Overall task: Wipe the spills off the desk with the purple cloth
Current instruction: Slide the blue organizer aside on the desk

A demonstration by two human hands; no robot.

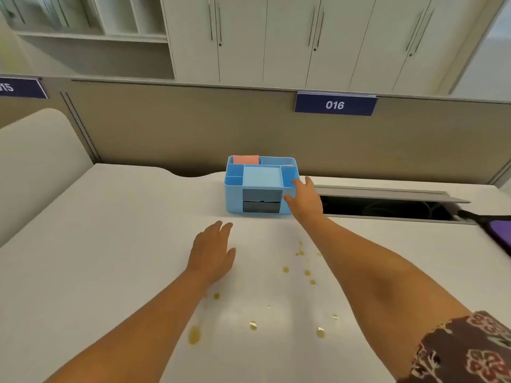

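Amber droplets of the spills are scattered over the white desk, with a larger blot near my left forearm. The purple cloth lies at the far right edge of the desk, partly cut off by the frame. My left hand hovers flat over the desk's middle, fingers apart, holding nothing. My right hand reaches forward and touches the right side of a blue desk organiser, fingers spread; whether it grips the organiser is unclear.
An open cable trough with a raised lid runs along the back of the desk, right of the organiser. A tan partition with a "016" label stands behind. A cream chair back is at the left.
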